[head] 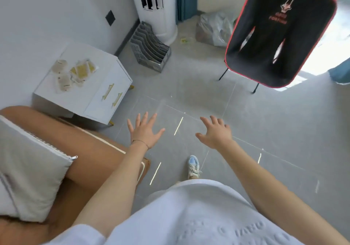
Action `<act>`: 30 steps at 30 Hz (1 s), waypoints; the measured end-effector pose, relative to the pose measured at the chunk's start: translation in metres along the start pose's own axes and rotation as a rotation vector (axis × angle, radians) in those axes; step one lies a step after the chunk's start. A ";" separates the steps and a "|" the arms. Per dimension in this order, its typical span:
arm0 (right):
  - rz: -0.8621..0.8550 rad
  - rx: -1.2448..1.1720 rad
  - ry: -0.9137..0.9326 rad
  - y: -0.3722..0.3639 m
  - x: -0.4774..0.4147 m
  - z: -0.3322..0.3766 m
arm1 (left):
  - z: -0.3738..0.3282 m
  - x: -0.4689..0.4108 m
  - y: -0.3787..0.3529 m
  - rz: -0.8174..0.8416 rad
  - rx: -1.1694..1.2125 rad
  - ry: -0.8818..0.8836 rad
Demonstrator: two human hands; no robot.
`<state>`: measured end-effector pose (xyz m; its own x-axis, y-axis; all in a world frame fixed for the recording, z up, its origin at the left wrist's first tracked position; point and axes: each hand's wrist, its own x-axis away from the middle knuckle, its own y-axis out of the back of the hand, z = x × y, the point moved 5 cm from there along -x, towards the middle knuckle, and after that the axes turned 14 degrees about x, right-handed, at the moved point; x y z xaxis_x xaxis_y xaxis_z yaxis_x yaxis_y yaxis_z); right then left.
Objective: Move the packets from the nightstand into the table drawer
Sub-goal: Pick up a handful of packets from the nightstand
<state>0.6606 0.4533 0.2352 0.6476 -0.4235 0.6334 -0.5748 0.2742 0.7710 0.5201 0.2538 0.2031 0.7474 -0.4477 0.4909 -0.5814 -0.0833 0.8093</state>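
Several clear packets with yellow and beige contents (73, 74) lie scattered on top of a white nightstand (91, 97) at the left, against the wall. The nightstand has two drawers with gold handles, both closed. My left hand (144, 131) is held out over the grey floor, fingers spread, holding nothing, to the right of and below the nightstand's front corner. My right hand (216, 133) is also spread and empty, further right over the floor. No table with a drawer is in view.
A brown bed edge (91, 150) with a grey zipped cushion (28, 169) fills the lower left. A grey file rack (151, 51) and a white tower unit (159, 8) stand by the wall. A black folding chair (274, 42) and a plastic bag (216, 28) stand beyond.
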 end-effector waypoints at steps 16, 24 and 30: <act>-0.107 0.271 0.383 0.167 -0.194 0.200 | 0.124 -0.129 0.110 -0.131 0.235 0.320; -0.091 0.341 0.475 0.221 -0.258 0.310 | 0.216 -0.184 0.168 -0.127 0.321 0.486; -0.083 0.415 0.573 0.261 -0.317 0.389 | 0.275 -0.226 0.202 -0.176 0.428 0.608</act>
<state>0.1104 0.3236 0.2098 0.7929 0.1230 0.5968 -0.5817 -0.1387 0.8015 0.1450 0.0933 0.1671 0.8138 0.1624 0.5580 -0.4188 -0.5017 0.7569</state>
